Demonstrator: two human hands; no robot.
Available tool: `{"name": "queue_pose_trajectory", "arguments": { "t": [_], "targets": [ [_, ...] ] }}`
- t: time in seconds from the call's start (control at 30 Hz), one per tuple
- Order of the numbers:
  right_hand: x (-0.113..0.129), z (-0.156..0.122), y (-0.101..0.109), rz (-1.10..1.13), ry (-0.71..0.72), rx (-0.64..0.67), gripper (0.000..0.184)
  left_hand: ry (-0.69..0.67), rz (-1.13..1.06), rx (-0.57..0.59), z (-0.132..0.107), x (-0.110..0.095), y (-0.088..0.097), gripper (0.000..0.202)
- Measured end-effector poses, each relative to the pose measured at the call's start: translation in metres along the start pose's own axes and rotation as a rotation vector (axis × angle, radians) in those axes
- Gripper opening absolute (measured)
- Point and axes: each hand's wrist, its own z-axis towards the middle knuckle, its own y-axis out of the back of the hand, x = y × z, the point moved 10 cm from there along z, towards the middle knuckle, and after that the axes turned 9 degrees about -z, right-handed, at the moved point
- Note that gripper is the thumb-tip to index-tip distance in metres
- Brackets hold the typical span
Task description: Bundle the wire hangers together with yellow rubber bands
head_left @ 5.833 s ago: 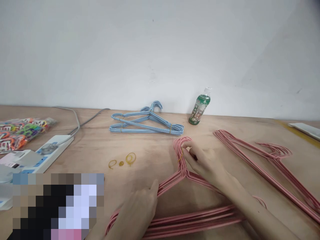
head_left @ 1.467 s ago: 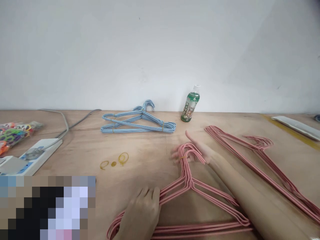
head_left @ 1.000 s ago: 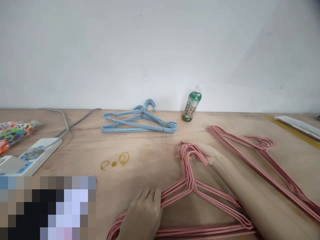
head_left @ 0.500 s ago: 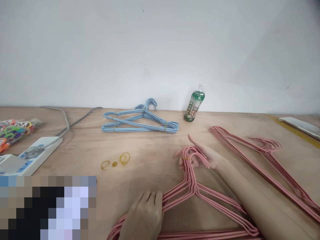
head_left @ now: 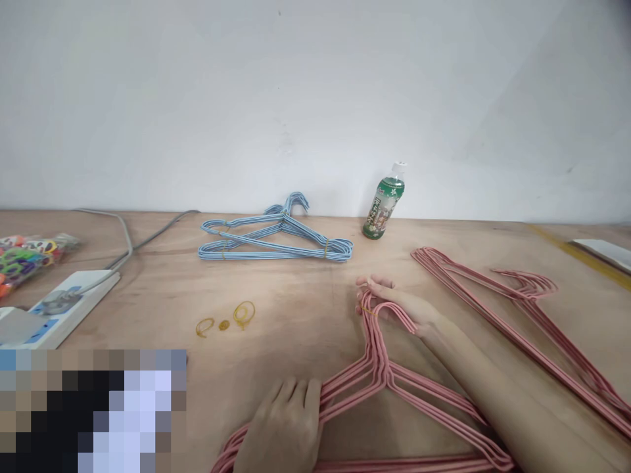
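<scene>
A bundle of pink wire hangers (head_left: 394, 387) lies on the wooden table (head_left: 296, 295) in front of me. My left hand (head_left: 286, 427) rests on the bundle's left shoulder with its fingers held together over the wires and its thumb hidden. My right hand (head_left: 397, 305) is at the bundle's hooks, with its fingers curled round them. A yellow rubber band (head_left: 367, 310) is wrapped round the hooks by my fingertips. A few loose yellow rubber bands (head_left: 227, 322) lie on the table to the left of the hooks.
A second pile of pink hangers (head_left: 517, 315) lies at the right. Banded blue hangers (head_left: 276, 240) and a green bottle (head_left: 384, 207) sit by the wall. A power strip (head_left: 54, 309), its cables and a bag of colourful items (head_left: 24, 259) are at the left.
My right hand's outstretched thumb and fingers have folded back round the hooks. The pink bundle has shifted slightly. My left hand has stayed on the bundle's shoulder.
</scene>
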Motion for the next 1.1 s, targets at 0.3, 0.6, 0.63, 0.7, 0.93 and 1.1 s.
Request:
{"name": "queue_pose_trajectory", "arguments": {
  "t": [0.3, 0.6, 0.63, 0.7, 0.93, 1.1],
  "targets": [
    [0.000, 0.004, 0.025, 0.293, 0.009, -0.216, 0.030, -0.011, -0.002, -0.008, 0.000, 0.000, -0.001, 0.031],
    [0.006, -0.008, -0.006, -0.115, 0.009, 0.274, 0.045, -0.043, 0.016, -0.025, -0.002, 0.000, -0.005, 0.031],
    [0.004, -0.010, -0.011, -0.135, -0.008, 0.310, 0.047, -0.042, 0.019, -0.018, -0.002, -0.001, -0.004, 0.032],
    [0.003, -0.012, -0.016, -0.157, -0.030, 0.339, 0.053, -0.047, 0.026, 0.005, -0.002, -0.003, -0.002, 0.033],
    [0.015, -0.007, -0.016, -0.351, -0.030, 0.252, 0.056, -0.021, -0.007, 0.069, 0.002, -0.002, -0.001, 0.033],
    [0.047, -0.003, -0.011, -0.788, 0.078, 0.258, 0.051, 0.061, -0.079, 0.184, 0.004, 0.004, -0.002, 0.035]
  ]
}}
